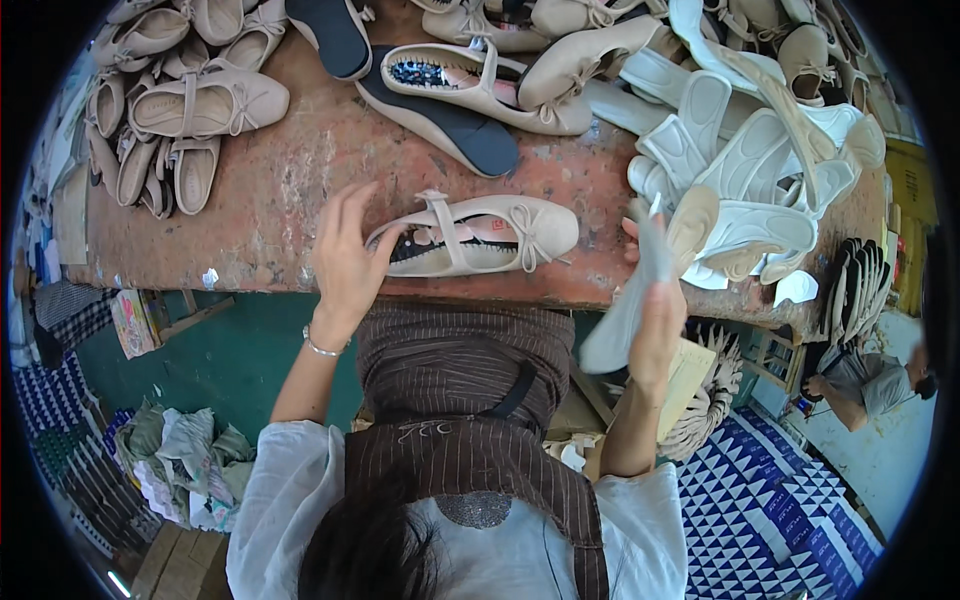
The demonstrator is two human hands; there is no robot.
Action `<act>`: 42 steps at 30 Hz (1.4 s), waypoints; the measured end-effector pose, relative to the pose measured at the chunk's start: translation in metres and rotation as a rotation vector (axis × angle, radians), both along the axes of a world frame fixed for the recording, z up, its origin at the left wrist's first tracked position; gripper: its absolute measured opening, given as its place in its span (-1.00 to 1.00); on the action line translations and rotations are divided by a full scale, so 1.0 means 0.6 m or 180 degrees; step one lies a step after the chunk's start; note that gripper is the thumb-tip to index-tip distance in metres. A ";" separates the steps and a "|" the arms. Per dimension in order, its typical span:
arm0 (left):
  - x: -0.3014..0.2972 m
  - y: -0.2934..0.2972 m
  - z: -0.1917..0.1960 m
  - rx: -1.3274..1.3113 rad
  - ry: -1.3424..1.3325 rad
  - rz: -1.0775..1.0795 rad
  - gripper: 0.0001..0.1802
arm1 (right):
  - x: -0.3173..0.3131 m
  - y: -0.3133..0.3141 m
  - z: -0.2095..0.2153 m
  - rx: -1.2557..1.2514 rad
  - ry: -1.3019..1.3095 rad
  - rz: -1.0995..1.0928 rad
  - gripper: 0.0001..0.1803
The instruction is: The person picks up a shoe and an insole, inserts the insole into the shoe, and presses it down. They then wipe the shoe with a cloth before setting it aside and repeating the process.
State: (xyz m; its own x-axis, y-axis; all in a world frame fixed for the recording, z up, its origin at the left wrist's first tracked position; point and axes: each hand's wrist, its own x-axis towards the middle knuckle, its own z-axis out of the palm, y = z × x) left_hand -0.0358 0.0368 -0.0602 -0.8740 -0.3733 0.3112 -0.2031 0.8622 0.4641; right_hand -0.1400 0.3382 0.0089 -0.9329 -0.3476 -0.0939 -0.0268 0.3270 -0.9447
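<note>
A beige flat shoe (545, 228) with a strap and a small bow lies on its sole near the table's front edge, toe to the right. Its inside shows a pinkish lining and a dark toothed edge. My left hand (345, 250) is at the heel, fingers stretched out and apart, the thumb against the heel rim. To the right of the toe, my right hand (655, 325) grips a pale insole (625, 315) held upright and tilted over the table edge. Part of the right fingers is hidden behind it.
White and beige insoles (755, 160) lie heaped at the right of the worn reddish table (290, 165). Beige shoes (205, 105) are piled at the far left. More shoes and dark soles (440, 125) lie along the back. Another person (870, 385) is at the far right.
</note>
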 end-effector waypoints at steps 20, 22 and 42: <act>0.029 0.008 -0.062 0.2712 0.0226 0.0720 -0.44 | 0.008 -0.252 -0.151 0.0422 0.1614 0.1580 -0.75; 0.028 0.003 -0.066 0.2725 0.0245 0.0707 -0.45 | 0.008 -0.256 -0.155 0.0457 0.1590 0.1651 -0.77; -0.008 -0.019 -0.071 0.2768 -0.0034 0.1099 -0.94 | -0.001 -0.245 -0.128 0.1634 0.1540 0.3277 -0.57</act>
